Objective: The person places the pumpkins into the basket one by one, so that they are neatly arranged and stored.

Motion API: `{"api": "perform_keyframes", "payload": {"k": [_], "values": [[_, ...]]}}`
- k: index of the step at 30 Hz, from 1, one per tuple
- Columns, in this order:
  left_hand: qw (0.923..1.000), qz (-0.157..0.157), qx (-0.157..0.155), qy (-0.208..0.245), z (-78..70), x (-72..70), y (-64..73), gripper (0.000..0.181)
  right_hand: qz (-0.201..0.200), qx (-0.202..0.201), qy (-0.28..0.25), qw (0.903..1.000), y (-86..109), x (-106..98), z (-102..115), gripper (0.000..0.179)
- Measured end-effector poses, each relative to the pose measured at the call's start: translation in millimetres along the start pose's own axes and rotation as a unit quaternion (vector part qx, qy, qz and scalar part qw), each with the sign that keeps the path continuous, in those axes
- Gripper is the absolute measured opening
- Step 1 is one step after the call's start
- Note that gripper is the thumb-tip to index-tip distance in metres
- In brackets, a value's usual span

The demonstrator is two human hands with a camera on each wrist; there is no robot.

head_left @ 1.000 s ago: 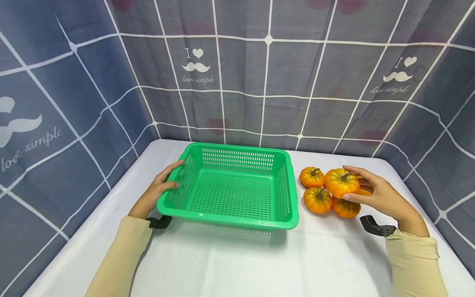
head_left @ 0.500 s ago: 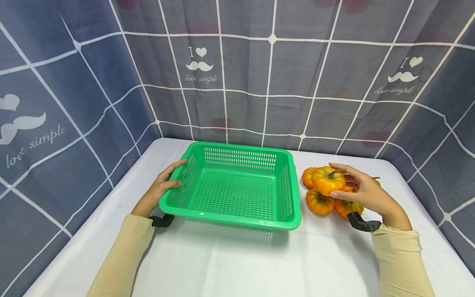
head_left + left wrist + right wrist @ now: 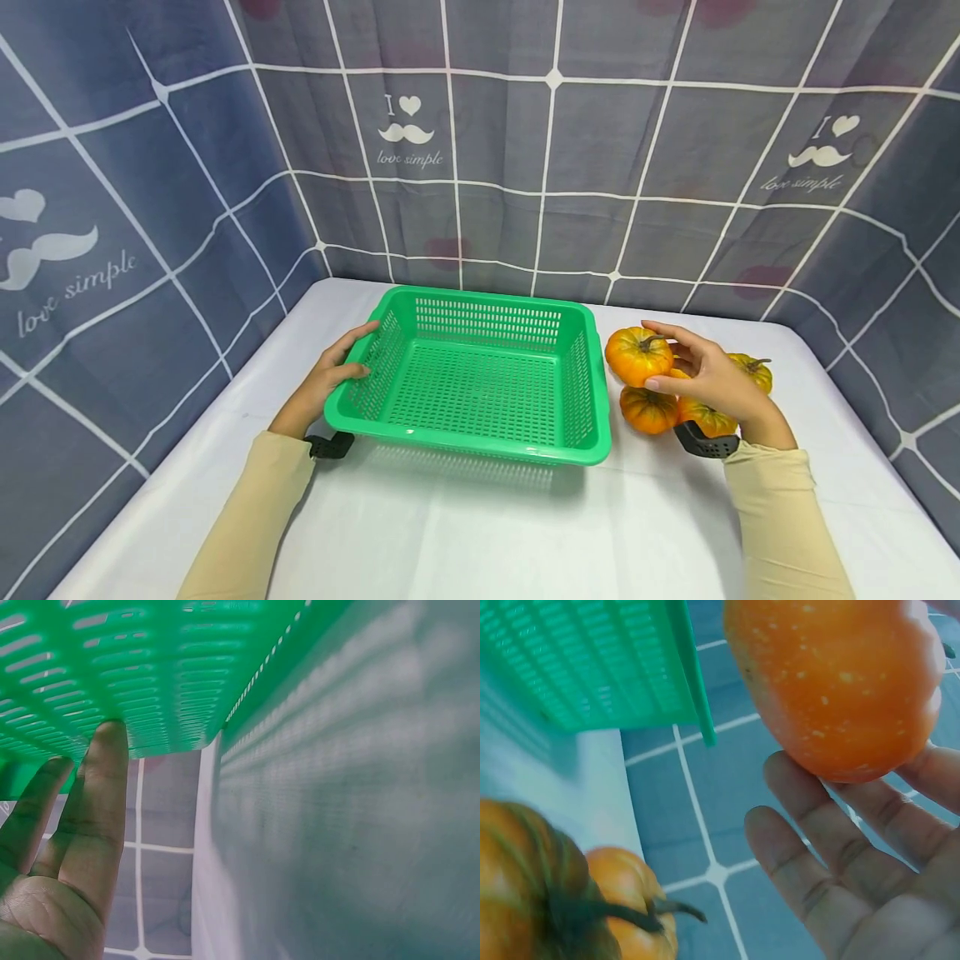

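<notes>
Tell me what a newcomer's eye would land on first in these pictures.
Probably the big green basket in the middle of the head view, with the left hand gripping its left side. Next, the orange pumpkin in the right hand, just right of the basket, with more pumpkins on the white table nearby.

We look over a white table; behind it hangs white-gridded grey cloth printed with hearts and moustaches. Left of the table we see a bluer panel, right of it another gridded panel.
</notes>
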State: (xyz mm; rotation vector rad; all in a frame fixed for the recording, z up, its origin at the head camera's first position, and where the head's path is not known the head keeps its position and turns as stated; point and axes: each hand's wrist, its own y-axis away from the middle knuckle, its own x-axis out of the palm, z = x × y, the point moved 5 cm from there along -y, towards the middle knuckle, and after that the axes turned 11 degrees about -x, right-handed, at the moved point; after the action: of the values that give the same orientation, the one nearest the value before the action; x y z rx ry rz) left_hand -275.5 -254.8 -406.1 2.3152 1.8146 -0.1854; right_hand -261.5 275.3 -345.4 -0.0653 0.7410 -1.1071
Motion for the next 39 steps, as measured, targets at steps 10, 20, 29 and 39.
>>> {"api": "perform_keyframes", "payload": {"k": [10, 20, 29, 39], "values": [[1.0, 0.004, -0.003, 0.006, -1.2, 0.9, 0.0, 0.08, 0.008, -0.026, -0.142, 0.9895, -21.1, 18.0, -4.5, 0.07], [1.0, 0.001, -0.004, 0.006, 0.2, 0.5, -2.2, 0.08, 0.049, -0.009, -0.2, 0.9786, -43.6, 31.4, -2.2, 0.069], [0.9998, 0.002, -0.005, 0.02, 1.3, 1.6, -1.9, 0.08, 0.085, 0.015, -0.18, 0.9798, -66.1, 39.6, 4.9, 0.071], [0.9996, -0.003, -0.006, 0.027, 2.2, 1.2, -0.3, 0.08, 0.151, 0.011, -0.149, 0.9771, -92.2, 49.0, 8.3, 0.076]]}}
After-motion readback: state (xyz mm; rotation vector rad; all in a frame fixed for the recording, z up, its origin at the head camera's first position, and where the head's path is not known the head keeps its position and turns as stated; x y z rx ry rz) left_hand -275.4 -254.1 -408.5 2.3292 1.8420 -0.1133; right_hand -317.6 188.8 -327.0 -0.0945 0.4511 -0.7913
